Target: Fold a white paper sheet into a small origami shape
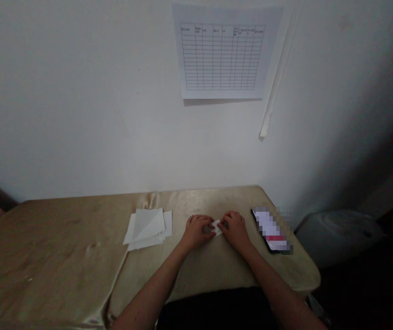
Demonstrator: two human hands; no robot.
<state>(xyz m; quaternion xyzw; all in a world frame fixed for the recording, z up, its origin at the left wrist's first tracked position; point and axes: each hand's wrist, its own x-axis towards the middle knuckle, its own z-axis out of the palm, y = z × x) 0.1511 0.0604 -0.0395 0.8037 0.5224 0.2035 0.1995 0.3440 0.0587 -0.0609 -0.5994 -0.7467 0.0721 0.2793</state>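
White paper piece (218, 228) lies on the table (210, 270) between left hand (198, 230) and right hand (235, 230), neither clearly nearer. Fingertips of both touch it; firm pinch and long axis cannot be confirmed.

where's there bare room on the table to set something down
Widest: the table, left of the paper stack. A smaller patch lies between the left hand, right hand and the wall. Crowded: the middle, where both hands touch the small paper, and the right, by the phone.
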